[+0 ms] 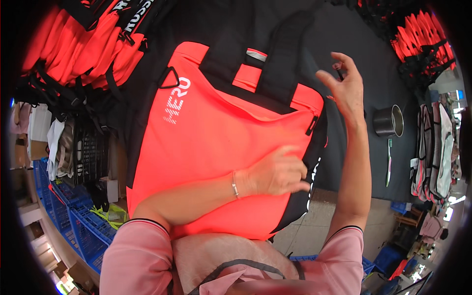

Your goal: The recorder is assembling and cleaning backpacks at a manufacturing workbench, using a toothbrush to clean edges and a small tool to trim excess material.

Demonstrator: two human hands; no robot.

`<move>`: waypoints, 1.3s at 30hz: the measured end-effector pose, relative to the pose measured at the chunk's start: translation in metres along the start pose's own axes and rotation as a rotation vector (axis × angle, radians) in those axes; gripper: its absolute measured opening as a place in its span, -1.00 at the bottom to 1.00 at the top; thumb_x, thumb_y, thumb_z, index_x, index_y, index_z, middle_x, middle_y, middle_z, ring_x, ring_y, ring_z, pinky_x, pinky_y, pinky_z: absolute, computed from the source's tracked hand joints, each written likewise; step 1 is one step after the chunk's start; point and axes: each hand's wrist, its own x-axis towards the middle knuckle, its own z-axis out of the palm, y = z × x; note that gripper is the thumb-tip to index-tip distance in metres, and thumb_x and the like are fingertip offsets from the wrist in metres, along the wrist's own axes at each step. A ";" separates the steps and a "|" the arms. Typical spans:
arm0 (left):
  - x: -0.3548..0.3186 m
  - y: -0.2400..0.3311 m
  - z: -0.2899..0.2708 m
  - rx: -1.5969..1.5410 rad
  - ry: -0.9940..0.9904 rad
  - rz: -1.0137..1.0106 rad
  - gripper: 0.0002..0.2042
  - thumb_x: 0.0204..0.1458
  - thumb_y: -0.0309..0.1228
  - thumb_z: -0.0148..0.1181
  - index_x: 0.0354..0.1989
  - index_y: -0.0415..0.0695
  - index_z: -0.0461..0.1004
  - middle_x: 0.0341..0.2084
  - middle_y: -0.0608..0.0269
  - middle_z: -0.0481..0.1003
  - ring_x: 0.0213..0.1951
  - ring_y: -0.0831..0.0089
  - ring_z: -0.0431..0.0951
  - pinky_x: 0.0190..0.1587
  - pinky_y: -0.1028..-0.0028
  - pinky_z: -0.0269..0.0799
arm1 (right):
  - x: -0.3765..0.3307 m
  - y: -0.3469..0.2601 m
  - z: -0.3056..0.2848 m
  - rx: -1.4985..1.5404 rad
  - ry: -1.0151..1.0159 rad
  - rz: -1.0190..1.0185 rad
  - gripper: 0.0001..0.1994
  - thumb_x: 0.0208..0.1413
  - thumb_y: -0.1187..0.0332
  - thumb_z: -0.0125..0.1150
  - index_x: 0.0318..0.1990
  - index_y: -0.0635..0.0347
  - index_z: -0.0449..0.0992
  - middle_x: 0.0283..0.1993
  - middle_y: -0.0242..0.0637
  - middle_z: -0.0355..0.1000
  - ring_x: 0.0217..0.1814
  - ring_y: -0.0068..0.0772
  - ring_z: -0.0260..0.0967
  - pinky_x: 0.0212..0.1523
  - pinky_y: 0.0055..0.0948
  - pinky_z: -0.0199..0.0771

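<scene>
A bright coral-red and black backpack (226, 132) lies flat in front of me, its black straps (281, 54) stretching away at the far end. Over its lower right part hovers my left hand (278, 172), slightly blurred, fingers apart and nothing visible in them; whether it touches the fabric I cannot tell. Beyond the bag's right edge, my right hand (348, 87) is raised above the dark table. A small dark object (339, 70) sits among its bent fingers, too small to name. A black zipper pull (311, 125) hangs at the bag's right corner.
To the right on the dark table (364, 162) are a metal cup (388, 121) and a toothbrush (390, 162). Coral-red bag pieces (88, 54) are heaped at far left, with more (424, 42) at far right. Blue crates (81, 231) stand at lower left.
</scene>
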 end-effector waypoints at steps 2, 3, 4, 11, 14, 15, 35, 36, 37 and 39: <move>0.001 0.000 0.010 -0.081 -0.097 -0.049 -0.66 0.01 -0.25 0.34 -0.70 -0.13 0.41 -0.37 0.33 0.51 -0.26 0.44 0.50 0.11 0.20 0.32 | 0.005 0.003 0.002 0.115 0.070 0.061 -0.72 -0.07 0.34 0.42 -0.20 0.26 0.58 -0.32 -0.40 0.45 -0.32 -0.55 0.33 -0.23 -0.49 0.40; 0.003 -0.003 0.014 -0.056 -0.114 -0.010 -0.66 -0.02 -0.23 0.35 -0.69 -0.13 0.42 -0.38 0.31 0.50 -0.27 0.44 0.50 0.11 0.20 0.32 | 0.007 0.002 0.007 0.235 0.008 0.133 -0.72 -0.05 0.33 0.41 -0.20 0.27 0.58 -0.37 -0.41 0.45 -0.32 -0.57 0.34 -0.22 -0.52 0.40; 0.005 -0.005 0.016 -0.035 -0.134 0.029 -0.66 -0.04 -0.21 0.37 -0.68 -0.14 0.43 -0.39 0.30 0.50 -0.29 0.44 0.50 0.11 0.19 0.33 | 0.007 0.001 0.014 0.355 -0.053 0.211 -0.72 -0.03 0.32 0.39 -0.20 0.29 0.58 -0.42 -0.41 0.45 -0.33 -0.58 0.35 -0.22 -0.54 0.39; 0.027 0.003 -0.008 -0.246 0.187 -0.043 -0.90 -0.05 -0.50 0.34 -0.43 -0.17 0.51 -0.35 0.26 0.53 -0.30 0.34 0.56 -0.09 0.33 0.49 | -0.007 0.012 0.055 -0.021 0.004 0.224 -0.66 -0.08 0.26 0.42 -0.23 0.35 0.57 -0.36 -0.25 0.56 -0.30 -0.44 0.50 -0.15 -0.48 0.45; 0.072 -0.029 -0.064 0.045 0.407 -0.184 -0.85 -0.01 -0.67 0.21 -0.25 -0.23 0.54 -0.33 0.14 0.56 -0.31 0.28 0.61 -0.25 0.39 0.53 | -0.014 0.013 0.051 0.049 0.021 0.270 -0.69 -0.06 0.31 0.41 -0.22 0.35 0.57 -0.38 -0.31 0.56 -0.32 -0.51 0.48 -0.16 -0.50 0.45; 0.083 -0.049 -0.082 0.255 0.367 -0.150 -0.83 0.03 -0.66 0.18 -0.20 -0.24 0.54 -0.31 0.10 0.57 -0.30 0.26 0.62 -0.24 0.42 0.53 | -0.016 0.014 0.051 0.049 0.028 0.270 -0.69 -0.06 0.31 0.41 -0.22 0.35 0.57 -0.38 -0.31 0.56 -0.32 -0.51 0.48 -0.16 -0.50 0.45; 0.090 -0.112 -0.101 -0.300 -0.185 -0.996 -0.64 0.20 -0.13 0.14 -0.56 -0.11 0.41 -0.64 0.49 0.29 -0.57 0.71 0.31 -0.46 0.62 0.27 | -0.069 0.008 0.034 -0.126 0.065 -0.341 -0.76 -0.01 0.41 0.40 -0.20 0.25 0.51 -0.23 -0.23 0.36 -0.30 -0.28 0.46 -0.30 -0.34 0.51; 0.091 -0.112 -0.100 -0.325 -0.164 -1.025 -0.62 0.21 -0.12 0.12 -0.58 -0.10 0.41 -0.65 0.49 0.27 -0.58 0.70 0.30 -0.46 0.62 0.27 | -0.068 0.007 0.034 -0.125 0.058 -0.341 -0.76 -0.01 0.41 0.40 -0.20 0.25 0.51 -0.23 -0.23 0.36 -0.30 -0.28 0.46 -0.30 -0.34 0.51; 0.093 -0.113 -0.098 -0.353 -0.149 -1.050 -0.61 0.21 -0.10 0.11 -0.60 -0.08 0.40 -0.66 0.49 0.25 -0.59 0.69 0.30 -0.46 0.62 0.26 | -0.067 0.005 0.033 -0.106 0.052 -0.340 -0.76 -0.02 0.42 0.41 -0.21 0.24 0.51 -0.22 -0.25 0.37 -0.30 -0.28 0.45 -0.30 -0.34 0.50; 0.094 -0.111 -0.096 -0.382 -0.130 -1.057 -0.61 0.20 -0.10 0.10 -0.60 -0.08 0.40 -0.66 0.49 0.25 -0.59 0.69 0.30 -0.46 0.62 0.26 | -0.063 0.005 0.032 -0.087 0.045 -0.338 -0.76 -0.03 0.42 0.41 -0.22 0.24 0.51 -0.22 -0.27 0.37 -0.29 -0.29 0.44 -0.30 -0.34 0.49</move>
